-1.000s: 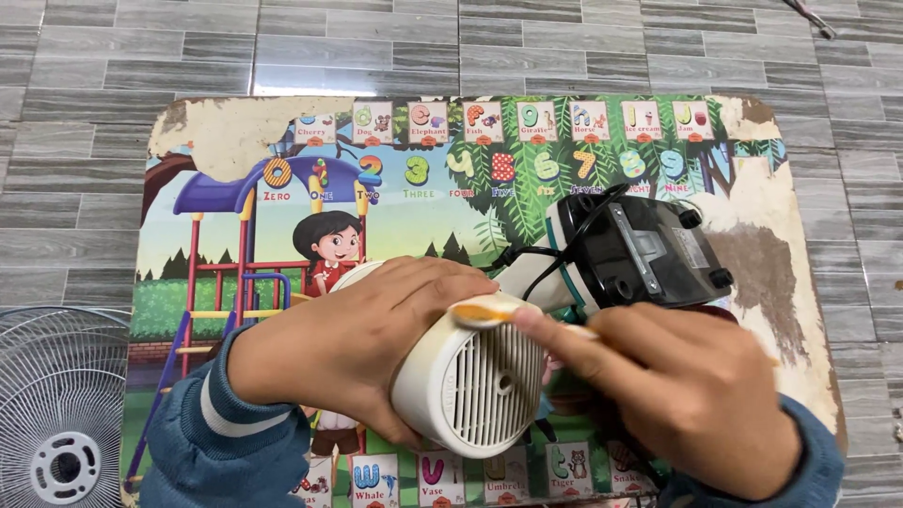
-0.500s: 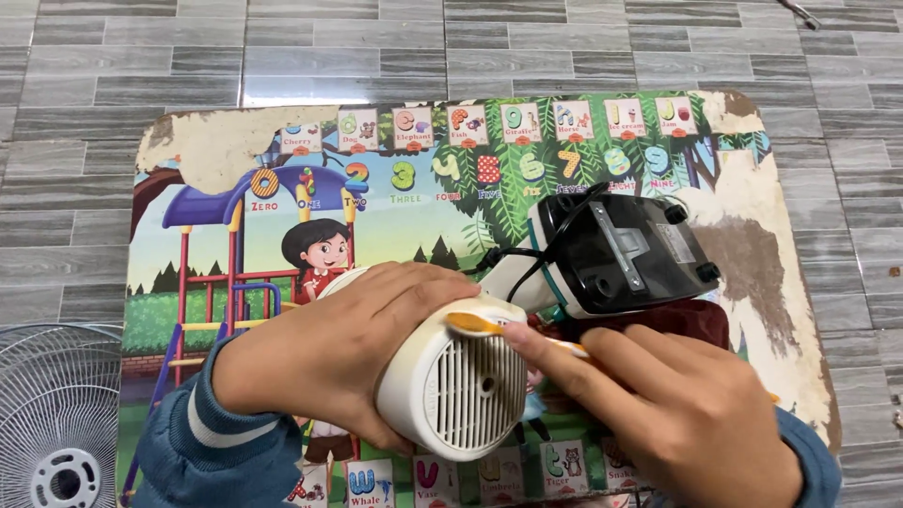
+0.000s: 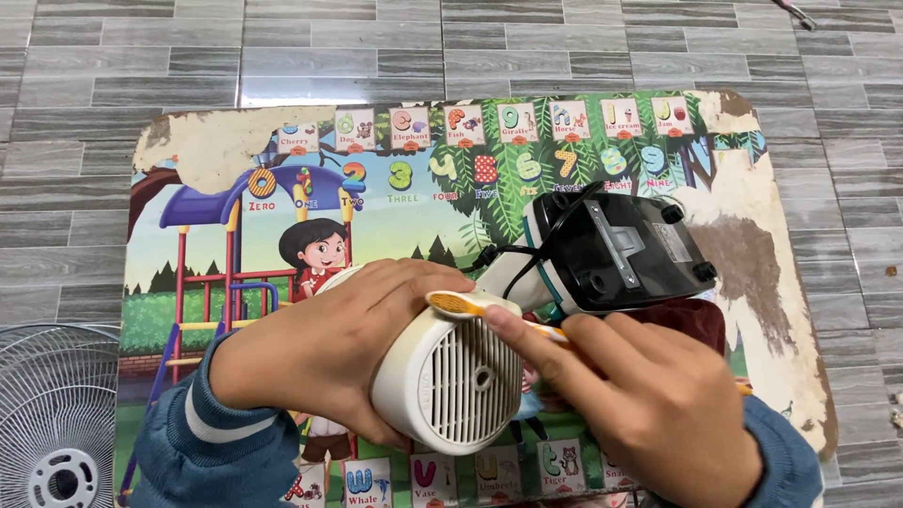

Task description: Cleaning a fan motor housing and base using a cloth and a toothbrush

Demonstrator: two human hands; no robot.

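- While I look down at the mat, my left hand (image 3: 329,353) is clamped around the cream motor housing (image 3: 442,376) at lower centre of the frame, its slotted rear vent facing me
- my right hand (image 3: 649,404), lower right, is closed on an orange-handled brush (image 3: 456,304); its head rests on the top rim of the housing, touching it
- hands close together, both on the same piece, nearly meeting at the rim
- black fan base (image 3: 625,249), turned underside up, lies right of centre just beyond my right hand; a black cord (image 3: 527,259) loops from it toward the housing
- picture mat (image 3: 216,150), worn at its upper corners and right edge, lies under everything on a grey tiled floor (image 3: 94,75)
- wire fan guard (image 3: 56,414), detached, sits at lower left, well apart from the housing
- progress, as I judge it: fan already taken apart; brushing of the housing under way at the rim; whether the vent slots are clean I cannot tell; nothing reassembled
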